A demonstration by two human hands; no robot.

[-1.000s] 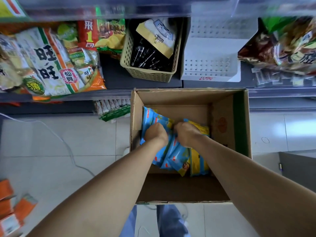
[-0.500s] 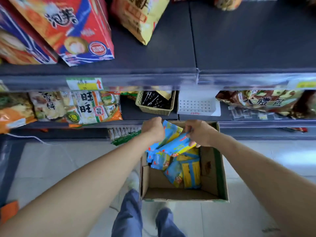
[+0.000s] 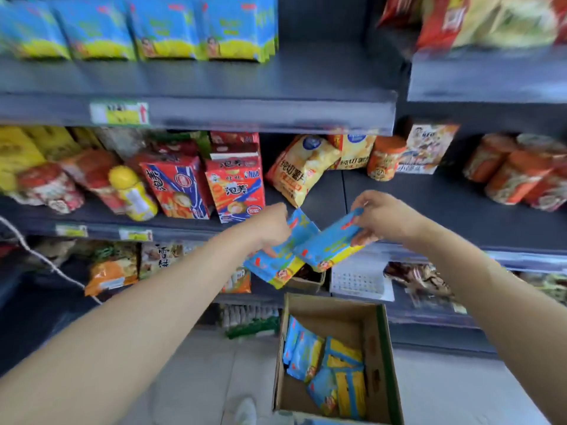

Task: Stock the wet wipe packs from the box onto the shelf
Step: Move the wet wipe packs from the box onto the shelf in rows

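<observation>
Left hand [image 3: 270, 228] and right hand [image 3: 380, 219] each grip a blue wipe pack [image 3: 276, 259], [image 3: 328, 243], raised at 12 o'clock above the box [image 3: 380, 363], where more packs [image 3: 325, 366] lie.

The wipe packs [image 3: 325, 245] look like glossy plastic film, blue and yellow. Below them, the box [image 3: 380, 357] is matt brown cardboard with a green printed edge. Above the box, the shelf [image 3: 306, 78] looks like smooth, dark grey painted metal. The floor [image 3: 214, 378] beside the box is pale, smooth tile.
</observation>
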